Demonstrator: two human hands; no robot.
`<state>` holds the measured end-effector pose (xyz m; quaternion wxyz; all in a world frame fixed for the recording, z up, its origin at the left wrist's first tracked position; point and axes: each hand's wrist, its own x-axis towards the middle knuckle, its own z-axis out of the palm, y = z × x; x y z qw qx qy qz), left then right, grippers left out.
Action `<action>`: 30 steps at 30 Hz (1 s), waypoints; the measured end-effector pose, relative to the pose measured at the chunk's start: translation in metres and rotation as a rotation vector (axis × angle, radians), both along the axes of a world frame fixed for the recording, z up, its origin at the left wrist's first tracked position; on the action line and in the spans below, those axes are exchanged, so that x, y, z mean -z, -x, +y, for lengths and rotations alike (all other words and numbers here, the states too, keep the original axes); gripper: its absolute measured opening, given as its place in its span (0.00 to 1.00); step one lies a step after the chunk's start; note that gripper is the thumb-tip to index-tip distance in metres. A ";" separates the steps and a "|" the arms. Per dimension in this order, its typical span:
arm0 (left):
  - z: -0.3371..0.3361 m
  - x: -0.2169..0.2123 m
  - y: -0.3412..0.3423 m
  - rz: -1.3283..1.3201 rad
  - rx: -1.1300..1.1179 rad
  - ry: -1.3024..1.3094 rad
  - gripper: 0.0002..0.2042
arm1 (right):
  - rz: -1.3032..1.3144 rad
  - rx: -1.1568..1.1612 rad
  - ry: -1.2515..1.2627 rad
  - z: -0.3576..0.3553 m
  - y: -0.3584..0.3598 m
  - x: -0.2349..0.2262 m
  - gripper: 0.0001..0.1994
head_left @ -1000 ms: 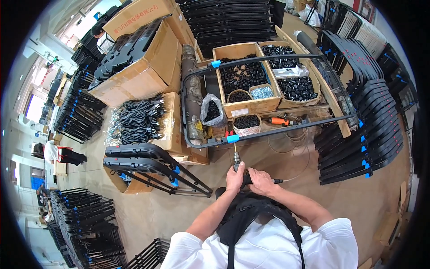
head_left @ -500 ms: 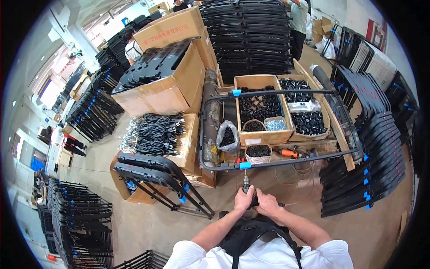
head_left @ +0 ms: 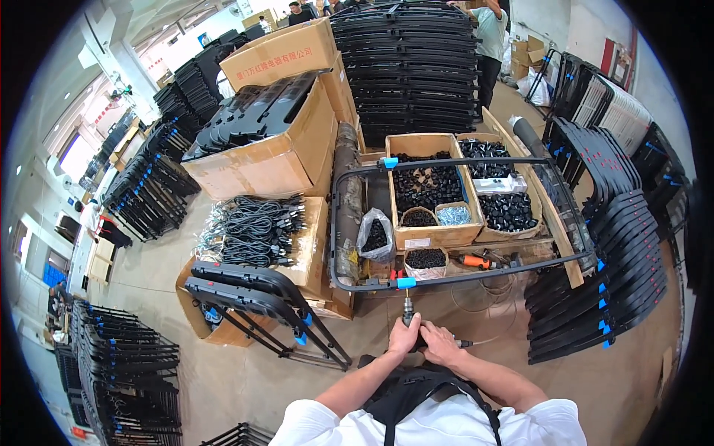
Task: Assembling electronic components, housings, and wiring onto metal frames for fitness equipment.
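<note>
Both my hands are wrapped around a power driver (head_left: 408,307), whose bit points away from me. My left hand (head_left: 402,334) grips its left side, and my right hand (head_left: 440,343) closes on it from the right. The bit reaches the blue clip (head_left: 406,283) on the near bar of a black rectangular tube frame (head_left: 491,276); whether it touches a screw there is too small to tell. A second blue clip (head_left: 389,163) sits on the far bar. The frame rests across the work stand, around the parts boxes.
Inside the frame, a cardboard box (head_left: 439,237) holds black knobs and silver screws. An orange-handled tool (head_left: 476,262) and a bag of black parts (head_left: 375,236) lie nearby. Coiled cables (head_left: 260,230) lie at left; stacked black frames (head_left: 617,253) stand at right. People are farther back.
My view has shifted slightly, so the scene sits a little lower and to the left. My hands keep their hold on the driver, its bit still at the near clip.
</note>
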<state>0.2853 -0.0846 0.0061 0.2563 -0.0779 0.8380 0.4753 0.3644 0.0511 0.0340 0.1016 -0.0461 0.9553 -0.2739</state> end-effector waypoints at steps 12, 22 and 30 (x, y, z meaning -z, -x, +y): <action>-0.014 0.006 -0.003 -0.101 0.102 -0.017 0.36 | 0.001 0.033 -0.013 -0.007 -0.010 -0.002 0.27; -0.034 0.029 -0.011 -0.368 0.287 -0.103 0.27 | -0.107 0.058 0.032 -0.013 -0.036 -0.003 0.31; 0.073 -0.028 0.061 0.052 1.144 -0.040 0.22 | -0.103 0.529 0.035 0.087 -0.076 -0.009 0.35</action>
